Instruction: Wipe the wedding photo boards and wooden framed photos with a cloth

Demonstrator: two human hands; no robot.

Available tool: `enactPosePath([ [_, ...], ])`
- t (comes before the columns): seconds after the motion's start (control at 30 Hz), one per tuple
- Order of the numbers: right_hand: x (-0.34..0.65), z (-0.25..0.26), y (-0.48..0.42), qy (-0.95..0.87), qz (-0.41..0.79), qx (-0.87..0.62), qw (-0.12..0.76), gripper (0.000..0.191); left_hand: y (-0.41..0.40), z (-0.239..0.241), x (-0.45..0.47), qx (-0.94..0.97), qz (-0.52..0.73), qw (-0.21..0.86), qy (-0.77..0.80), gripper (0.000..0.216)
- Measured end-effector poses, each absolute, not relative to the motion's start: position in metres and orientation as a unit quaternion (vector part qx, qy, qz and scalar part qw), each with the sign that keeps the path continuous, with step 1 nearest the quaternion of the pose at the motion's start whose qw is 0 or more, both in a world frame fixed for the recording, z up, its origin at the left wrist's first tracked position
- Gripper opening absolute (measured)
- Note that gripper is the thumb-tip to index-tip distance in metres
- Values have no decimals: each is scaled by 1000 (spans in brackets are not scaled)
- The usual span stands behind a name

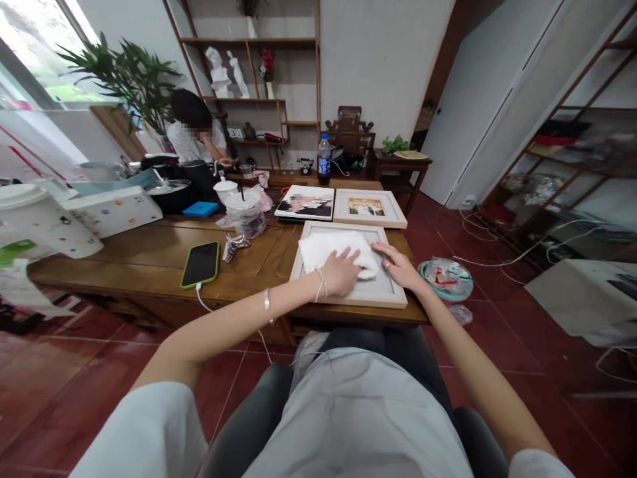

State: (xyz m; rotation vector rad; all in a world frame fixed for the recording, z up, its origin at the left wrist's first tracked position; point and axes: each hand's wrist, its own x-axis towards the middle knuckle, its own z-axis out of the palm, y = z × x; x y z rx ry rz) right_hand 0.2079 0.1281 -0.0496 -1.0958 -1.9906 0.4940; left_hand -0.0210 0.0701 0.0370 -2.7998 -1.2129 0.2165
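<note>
White cloth [316, 251] on a pale frame [365, 302], wooden table [261, 255] beneath.
Left hand [343, 271], nearer, lies directly on the cloth, fingers spread; right hand [399, 267] is at the frame's right rim, its grip unclear.

- White cloth [317, 248] hides part of the wooden picture frame [378, 303].
- Paper cup [44, 224]: cut off at left edge.
- Bottle label [324, 164]: too small to read.
</note>
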Motion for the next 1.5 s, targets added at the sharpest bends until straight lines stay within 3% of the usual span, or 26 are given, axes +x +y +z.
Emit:
enactPosePath([
  [0.2, 209, -48, 126, -790, 190, -433, 390, 58, 138, 23, -13, -864, -9, 73, -499, 42],
  [0.33, 208, -47, 125, -789, 193, -432, 391, 58, 146, 26, -13, -879, -15, 82, -470, 40],
  [0.7, 208, -47, 126, -765, 222, -441, 414, 47, 45, 45, 6, -922, 51, 5, -383, 37],
  [1.0, 209, -45, 125, -775, 223, -422, 414, 42, -25, 60, -10, -962, 47, 16, -270, 30],
  [1.17, 208, -47, 126, -766, 226, -439, 412, 43, 2, 47, -9, -954, -9, 34, -299, 31],
  [1.3, 207, -47, 126, -768, 214, -445, 408, 50, 48, 47, -12, -935, 28, 7, -353, 31],
  [1.5, 207, -46, 124, -774, 203, -443, 405, 55, 119, 61, -21, -897, -67, 62, -433, 50],
])
